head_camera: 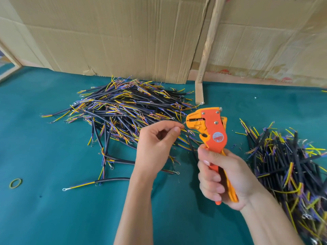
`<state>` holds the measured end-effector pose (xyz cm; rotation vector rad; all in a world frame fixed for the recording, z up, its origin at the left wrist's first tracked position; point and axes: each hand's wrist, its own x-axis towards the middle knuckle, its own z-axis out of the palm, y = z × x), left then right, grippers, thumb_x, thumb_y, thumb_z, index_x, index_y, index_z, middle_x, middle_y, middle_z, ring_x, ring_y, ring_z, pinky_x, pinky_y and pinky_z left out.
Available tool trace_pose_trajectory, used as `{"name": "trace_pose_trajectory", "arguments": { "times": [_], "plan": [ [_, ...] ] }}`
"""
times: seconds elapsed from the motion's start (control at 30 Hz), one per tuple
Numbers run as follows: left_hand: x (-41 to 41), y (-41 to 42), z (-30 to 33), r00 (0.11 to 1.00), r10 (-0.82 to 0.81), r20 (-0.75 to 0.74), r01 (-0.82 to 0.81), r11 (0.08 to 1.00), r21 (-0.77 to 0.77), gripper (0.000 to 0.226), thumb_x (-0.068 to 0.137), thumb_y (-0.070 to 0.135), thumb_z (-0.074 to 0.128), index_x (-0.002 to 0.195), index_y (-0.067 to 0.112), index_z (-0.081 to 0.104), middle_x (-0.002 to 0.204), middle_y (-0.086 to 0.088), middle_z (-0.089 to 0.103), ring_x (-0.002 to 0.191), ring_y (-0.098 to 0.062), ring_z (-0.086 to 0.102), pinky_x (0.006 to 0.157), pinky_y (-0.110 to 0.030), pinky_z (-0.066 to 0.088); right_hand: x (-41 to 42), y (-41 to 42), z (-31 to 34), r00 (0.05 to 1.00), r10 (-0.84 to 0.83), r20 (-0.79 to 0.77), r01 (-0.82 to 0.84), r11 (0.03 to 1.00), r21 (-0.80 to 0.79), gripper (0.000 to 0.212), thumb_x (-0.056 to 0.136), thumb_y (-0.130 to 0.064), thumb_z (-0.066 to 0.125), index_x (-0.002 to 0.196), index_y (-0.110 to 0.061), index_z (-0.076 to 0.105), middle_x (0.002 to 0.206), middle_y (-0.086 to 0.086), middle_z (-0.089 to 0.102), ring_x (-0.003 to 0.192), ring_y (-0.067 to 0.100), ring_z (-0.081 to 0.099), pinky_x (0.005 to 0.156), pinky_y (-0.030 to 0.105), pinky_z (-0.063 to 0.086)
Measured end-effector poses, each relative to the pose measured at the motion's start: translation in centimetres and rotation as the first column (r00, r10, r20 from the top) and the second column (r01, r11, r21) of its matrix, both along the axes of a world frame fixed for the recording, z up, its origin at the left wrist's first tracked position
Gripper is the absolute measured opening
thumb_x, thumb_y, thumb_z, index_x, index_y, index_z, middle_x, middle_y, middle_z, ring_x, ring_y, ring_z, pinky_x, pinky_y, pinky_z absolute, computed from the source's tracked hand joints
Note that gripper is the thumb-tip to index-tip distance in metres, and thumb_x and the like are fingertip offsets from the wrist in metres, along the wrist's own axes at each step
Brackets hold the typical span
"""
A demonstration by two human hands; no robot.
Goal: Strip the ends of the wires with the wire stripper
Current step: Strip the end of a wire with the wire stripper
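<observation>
The right hand [224, 175] is wrapping its fingers round both handles of the orange wire stripper [210, 131], squeezing them nearly together, while the left hand [155, 140] is pinching a thin wire end [182, 126] between thumb and forefinger. That end is sitting just ahead of the left fingertips and right at the mouth of the tool, well above the right hand's grip; whether it is already seated between the blades is hard to tell, since the strands are small and blurred there. The stripper's long axis is running up and slightly leftward from the palm, its head pointing left toward the pinch, and the wire is lying roughly crosswise to that, its tip aimed right into the head. The main risk, as I judge it, is the wire sitting too shallow or skewed in the mouth, so the blades would be nicking copper strands or slipping off the insulation; a loose pinch would be letting the wire pull through with the tool. Beyond the left hand, a large pile of wires [123, 110] is lying on the green table [53, 209], and a second heap [286, 165] is lying just beside the right wrist.
</observation>
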<state>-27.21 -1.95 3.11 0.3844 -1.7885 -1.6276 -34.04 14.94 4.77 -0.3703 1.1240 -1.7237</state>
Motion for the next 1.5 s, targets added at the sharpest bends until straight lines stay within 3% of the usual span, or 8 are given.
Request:
{"name": "trace_pose_trajectory", "arguments": {
  "times": [0.2, 0.33, 0.63, 0.77, 1.03, 1.27, 1.37, 1.5],
  "plan": [
    [-0.3, 0.1, -0.1, 0.997, 0.03, 0.072, -0.027, 0.999, -0.038, 0.019, 0.093, 0.004, 0.066, 0.089, 0.019, 0.078, 0.064, 0.006, 0.062, 0.057, -0.012, 0.042, 0.056, -0.026, 0.035, -0.5, 0.1, -0.3, 0.998, 0.045, 0.038, -0.038, 0.985, -0.169, 0.028, 0.081, -0.019, 0.082, 0.087, -0.01, 0.057, 0.066, 0.011, 0.047, 0.05, 0.026, 0.05, 0.053, 0.038, 0.044],
    [-0.3, 0.5, 0.0, 0.994, -0.013, 0.107, 0.016, 0.999, -0.033, 0.023, 0.096, 0.002, 0.062, 0.09, 0.021, 0.075, 0.07, -0.001, 0.069, 0.052, -0.012, 0.047, 0.05, -0.021, 0.038, -1.5, 0.6, -0.2, 0.997, -0.061, 0.053, 0.071, 0.972, -0.224, 0.045, 0.071, -0.019, 0.088, 0.105, -0.006, 0.062, 0.087, 0.021, 0.06, 0.075, 0.037, 0.061, 0.071, 0.048, 0.055],
    [-0.4, 0.9, 0.2, 0.98, -0.068, 0.188, 0.094, 0.987, -0.131, 0.022, 0.096, 0.003, 0.063, 0.09, 0.019, 0.076, 0.071, 0.001, 0.07, 0.053, -0.004, 0.048, 0.055, -0.019, 0.038, -2.3, 0.7, 0.2, 0.959, -0.277, 0.065, 0.284, 0.921, -0.268, 0.044, 0.073, -0.013, 0.07, 0.115, -0.003, 0.062, 0.122, 0.029, 0.067, 0.094, 0.041, 0.07, 0.08, 0.046, 0.059],
    [-0.3, 1.2, 0.4, 0.971, -0.059, 0.231, 0.107, 0.974, -0.202, 0.021, 0.093, 0.002, 0.064, 0.088, 0.019, 0.076, 0.071, 0.003, 0.071, 0.056, -0.004, 0.05, 0.056, -0.017, 0.039, -2.2, 0.5, 0.2, 0.954, -0.292, 0.069, 0.3, 0.917, -0.265, 0.041, 0.07, -0.009, 0.071, 0.109, 0.0, 0.065, 0.115, 0.032, 0.068, 0.104, 0.042, 0.07, 0.083, 0.044, 0.06],
    [-0.4, 1.3, 0.4, 0.983, -0.017, 0.185, 0.048, 0.985, -0.165, 0.023, 0.093, 0.006, 0.065, 0.086, 0.024, 0.076, 0.068, 0.005, 0.069, 0.056, -0.009, 0.048, 0.057, -0.024, 0.039, -1.8, 0.7, 0.5, 0.964, -0.252, 0.088, 0.267, 0.92, -0.287, 0.028, 0.072, -0.009, 0.069, 0.099, -0.003, 0.069, 0.098, 0.026, 0.07, 0.097, 0.041, 0.071, 0.084, 0.041, 0.06],
    [-0.5, 1.3, 0.2, 0.981, 0.164, 0.101, -0.144, 0.973, -0.183, 0.02, 0.089, 0.013, 0.062, 0.084, 0.027, 0.075, 0.071, 0.008, 0.07, 0.061, -0.013, 0.057, 0.06, -0.027, 0.044, -1.3, 0.5, 0.4, 0.964, -0.216, 0.153, 0.254, 0.918, -0.305, 0.026, 0.073, -0.01, 0.068, 0.098, -0.004, 0.07, 0.094, 0.022, 0.069, 0.095, 0.041, 0.071, 0.082, 0.041, 0.06],
    [0.1, 0.0, 0.1, 0.936, 0.349, 0.036, -0.349, 0.937, -0.005, 0.028, 0.095, 0.005, 0.061, 0.083, 0.027, 0.073, 0.07, 0.004, 0.07, 0.051, -0.01, 0.053, 0.052, -0.023, 0.041, -1.3, 1.0, 0.5, 0.957, -0.213, 0.196, 0.267, 0.914, -0.307, 0.026, 0.072, -0.011, 0.068, 0.096, -0.004, 0.072, 0.092, 0.021, 0.068, 0.092, 0.038, 0.071, 0.081, 0.041, 0.06],
    [0.4, 0.9, 1.7, 0.955, 0.297, 0.005, -0.296, 0.947, 0.126, 0.021, 0.097, 0.001, 0.056, 0.091, 0.013, 0.072, 0.077, -0.007, 0.074, 0.049, -0.016, 0.063, 0.04, -0.02, 0.04, -0.9, 0.8, 0.3, 0.976, -0.164, 0.146, 0.198, 0.945, -0.261, 0.031, 0.071, -0.01, 0.068, 0.101, 0.0, 0.069, 0.095, 0.027, 0.067, 0.089, 0.042, 0.07, 0.079, 0.043, 0.061]
  ]
}}
